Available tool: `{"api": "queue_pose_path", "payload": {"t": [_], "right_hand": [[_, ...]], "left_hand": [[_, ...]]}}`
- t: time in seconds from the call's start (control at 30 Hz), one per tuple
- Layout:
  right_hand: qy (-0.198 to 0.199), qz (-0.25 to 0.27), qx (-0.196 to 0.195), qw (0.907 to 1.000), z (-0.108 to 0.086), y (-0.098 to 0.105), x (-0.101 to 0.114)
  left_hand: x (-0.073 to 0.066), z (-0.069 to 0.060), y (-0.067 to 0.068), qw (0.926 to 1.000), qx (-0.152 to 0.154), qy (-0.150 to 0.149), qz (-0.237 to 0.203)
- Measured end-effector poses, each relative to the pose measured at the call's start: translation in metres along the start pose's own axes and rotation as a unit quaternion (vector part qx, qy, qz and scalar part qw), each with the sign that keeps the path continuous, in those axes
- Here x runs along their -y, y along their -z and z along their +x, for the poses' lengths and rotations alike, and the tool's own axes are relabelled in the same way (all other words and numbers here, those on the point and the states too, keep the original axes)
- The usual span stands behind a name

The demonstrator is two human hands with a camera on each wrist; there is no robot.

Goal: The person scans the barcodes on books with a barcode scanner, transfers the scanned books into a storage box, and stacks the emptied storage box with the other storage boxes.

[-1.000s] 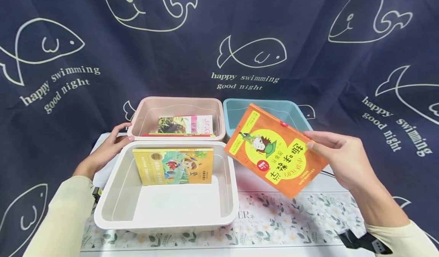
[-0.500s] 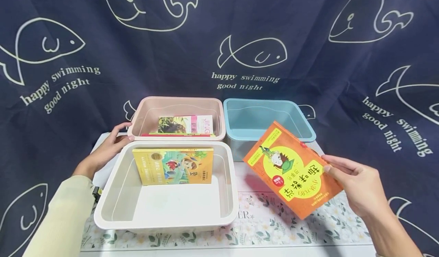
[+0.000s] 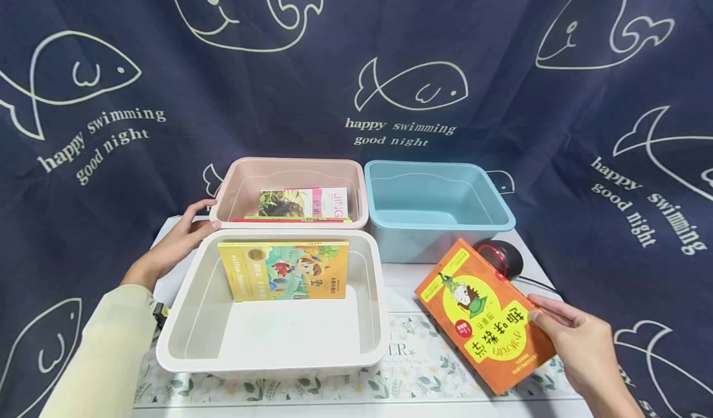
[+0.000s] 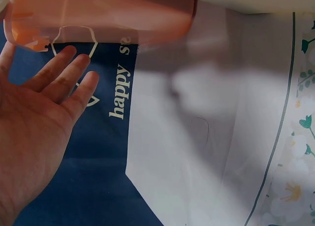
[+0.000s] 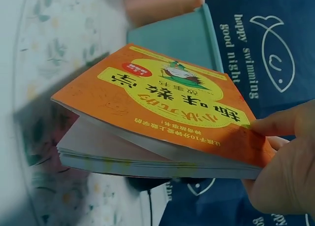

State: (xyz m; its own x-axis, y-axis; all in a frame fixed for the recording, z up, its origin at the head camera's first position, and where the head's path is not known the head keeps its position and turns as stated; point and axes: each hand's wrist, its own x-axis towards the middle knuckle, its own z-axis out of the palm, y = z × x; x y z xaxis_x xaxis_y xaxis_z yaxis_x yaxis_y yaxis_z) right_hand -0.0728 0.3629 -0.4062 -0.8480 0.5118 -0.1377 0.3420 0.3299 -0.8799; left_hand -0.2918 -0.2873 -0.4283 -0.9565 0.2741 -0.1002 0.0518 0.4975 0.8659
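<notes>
My right hand [image 3: 580, 339] pinches the right edge of an orange paperback book [image 3: 496, 334], thumb on its yellow-patched cover. The book tilts above the floral part of the table. In the right wrist view, the orange cover [image 5: 157, 105] lifts from the pages at one edge. At the left, my left hand [image 3: 181, 244] touches the corner of a pink bin [image 3: 228, 195] with its fingertips; the left wrist view shows those fingers mostly straight. A white bin [image 3: 267, 363] in front holds a yellow picture book [image 3: 284, 270] leaning on its far wall.
Inside the pink bin lie several books, including a pink-and-white one [image 3: 328, 202]. A blue bin [image 3: 426, 246] stands at the back right. Beside it sits a black computer mouse [image 3: 507, 258] with a red glow and a cable. A dark blue curtain [image 3: 312, 108] hangs behind.
My right hand has brought the orange book down and right, from in front of the blue bin toward the table's front. The mouse now shows. My left hand has stayed put.
</notes>
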Motion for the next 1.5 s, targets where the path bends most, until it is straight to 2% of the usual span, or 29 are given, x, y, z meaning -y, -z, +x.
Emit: {"api": "queue_pose_path", "payload": {"t": [0.3, 0.47, 0.57, 0.67, 0.77, 0.97, 1.1, 1.33, 1.5], "right_hand": [[-0.027, 0.000, -0.028, 0.9992, -0.001, -0.001, -0.017], [-0.045, 0.001, -0.035, 0.9983, -0.001, -0.002, -0.016], [-0.039, 0.014, -0.041, 0.9983, -0.001, -0.001, -0.009], [-0.008, 0.040, -0.033, 0.9986, 0.000, 0.001, 0.003], [0.039, 0.071, -0.012, 0.9966, 0.001, 0.004, 0.019], [0.113, 0.116, 0.040, 0.9860, 0.009, 0.006, 0.059], [0.143, 0.113, 0.070, 0.9808, 0.015, 0.003, 0.084], [0.181, 0.014, 0.071, 0.9809, 0.020, -0.008, 0.127], [0.206, 0.057, 0.099, 0.9718, 0.029, -0.019, 0.158]], "left_hand": [[0.001, 0.000, 0.002, 1.0000, -0.002, 0.002, 0.003], [0.002, 0.001, 0.000, 1.0000, -0.004, 0.001, 0.005], [0.002, 0.001, -0.001, 1.0000, -0.003, 0.000, 0.004], [0.002, 0.001, -0.001, 1.0000, -0.004, 0.001, 0.004], [0.002, 0.000, -0.001, 1.0000, -0.004, 0.004, 0.006], [0.002, -0.001, -0.001, 1.0000, -0.006, 0.003, 0.005], [0.004, 0.000, -0.002, 1.0000, -0.007, 0.000, -0.002], [0.001, 0.001, -0.002, 1.0000, -0.005, 0.001, -0.004], [0.001, 0.002, -0.002, 0.9999, -0.003, 0.000, -0.010]]}}
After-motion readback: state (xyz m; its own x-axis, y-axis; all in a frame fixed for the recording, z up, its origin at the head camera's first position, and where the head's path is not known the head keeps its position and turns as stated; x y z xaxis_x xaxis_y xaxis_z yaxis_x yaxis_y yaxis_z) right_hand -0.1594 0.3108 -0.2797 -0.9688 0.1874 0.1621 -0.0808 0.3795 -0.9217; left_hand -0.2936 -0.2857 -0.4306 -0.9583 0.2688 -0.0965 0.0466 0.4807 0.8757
